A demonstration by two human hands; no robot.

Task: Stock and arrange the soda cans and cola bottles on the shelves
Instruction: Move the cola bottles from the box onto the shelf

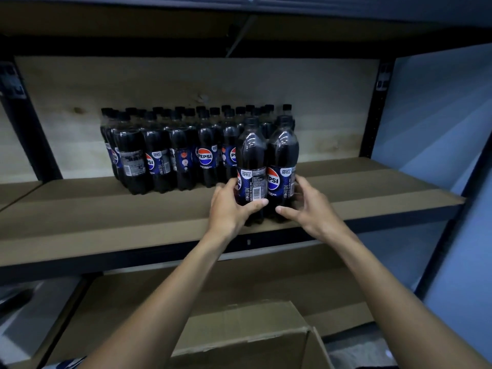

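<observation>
Two dark cola bottles stand side by side near the front edge of the brown shelf [106, 217]. My left hand [230, 206] grips the left bottle [250, 161] low on its body, thumb across the label. My right hand [308, 203] curls round the base of the right bottle [283, 155]. Behind and to the left, a block of several cola bottles [170, 147] with blue labels stands in rows against the wooden back panel.
An open cardboard box [247, 339] sits below me on the lower shelf. Black metal uprights [372, 115] frame the shelf on both sides. A blue wall [436, 115] lies to the right. The upper shelf board [186, 25] hangs low overhead.
</observation>
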